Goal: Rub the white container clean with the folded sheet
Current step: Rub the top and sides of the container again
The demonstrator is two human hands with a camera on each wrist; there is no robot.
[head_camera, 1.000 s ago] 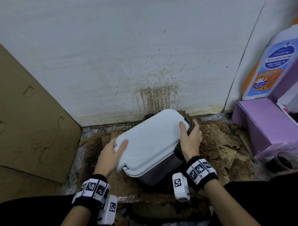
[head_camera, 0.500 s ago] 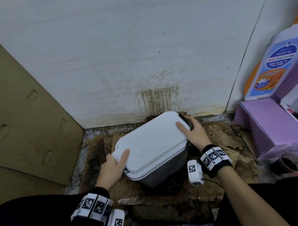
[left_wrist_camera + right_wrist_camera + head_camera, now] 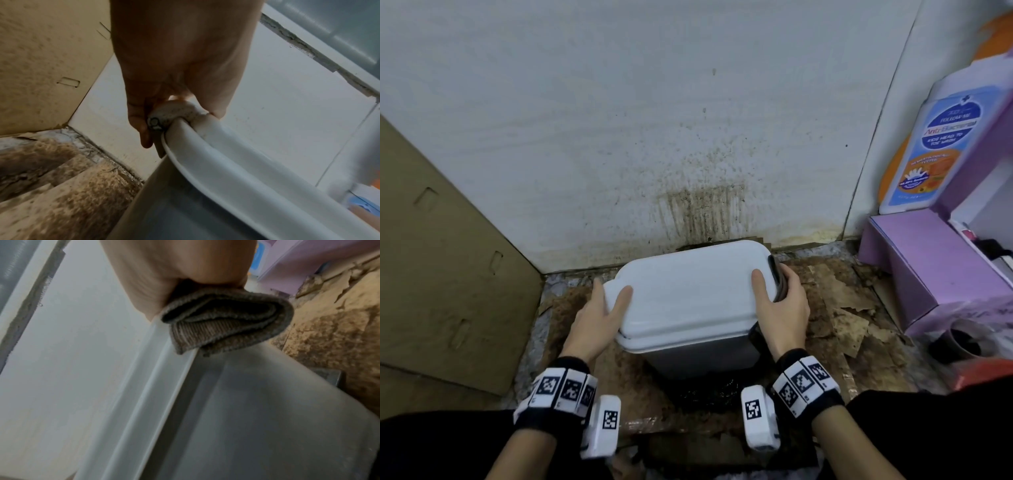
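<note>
The white container (image 3: 688, 294), a grey-bodied bin with a white lid, stands on the floor against the wall. My left hand (image 3: 599, 315) grips the lid's left end, thumb on top and fingers curled under the rim (image 3: 216, 154). My right hand (image 3: 784, 308) holds the folded sheet (image 3: 779, 277), a grey-brown cloth, against the lid's right edge, thumb lying on the lid. In the right wrist view the folded sheet (image 3: 226, 321) sits pinched between my palm and the container (image 3: 246, 402) rim. The left hand (image 3: 174, 56) fingertips are partly hidden behind the rim.
A cardboard panel (image 3: 448, 274) leans at the left. The wall (image 3: 705, 212) behind the bin is stained brown. A purple box (image 3: 935, 267), a labelled bottle (image 3: 928, 154) and a dark cup (image 3: 959, 339) crowd the right. Torn dirty cardboard (image 3: 842, 308) covers the floor.
The container has turned from a diagonal to lie parallel with the wall. My left hand slid to its left end. My right hand, flat on the edge half a second ago, now clasps it with the sheet.
</note>
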